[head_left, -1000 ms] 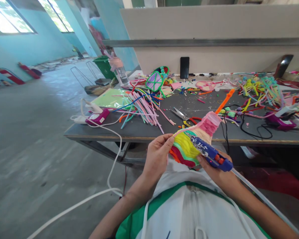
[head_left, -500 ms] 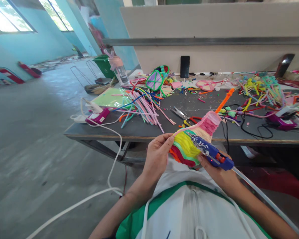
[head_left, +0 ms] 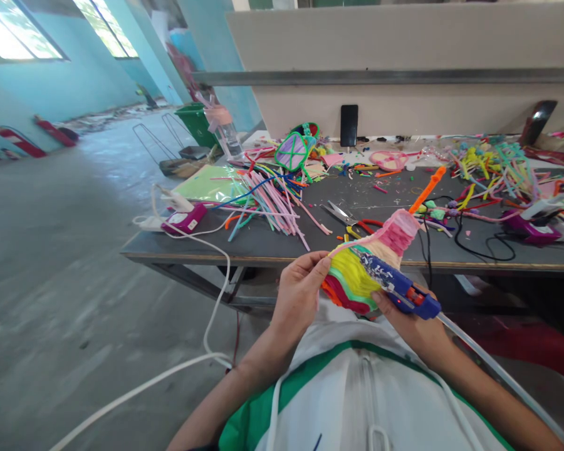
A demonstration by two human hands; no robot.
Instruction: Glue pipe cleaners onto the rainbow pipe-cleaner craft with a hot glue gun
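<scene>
My left hand (head_left: 301, 291) pinches the left edge of a striped pipe-cleaner craft (head_left: 352, 275), where a pink pipe cleaner (head_left: 357, 243) runs along its upper border. The craft has yellow, green, red, cream and pink bands, and an orange fuzzy stem (head_left: 427, 190) sticks up at its far end. My right hand (head_left: 411, 326) is closed around a blue hot glue gun (head_left: 407, 295), its glue-smeared nozzle lying over the craft. The right thumb is at the craft's lower edge; the other right fingers are mostly hidden. A clear glue stick (head_left: 493, 369) trails from the gun's back.
On the grey table (head_left: 207, 245) lie scissors (head_left: 341, 214), red-and-yellow-handled pliers (head_left: 357, 230), loose pipe cleaners (head_left: 272, 207) and a purple power strip (head_left: 185, 219). A phone (head_left: 349, 125) leans against the back panel. Black cables (head_left: 484, 250) cross the right side, and a white cord (head_left: 219, 300) hangs off the left.
The craft and the glue gun have shifted very slightly in my hands, with the orange stem a little farther right. Both hands keep their grip.
</scene>
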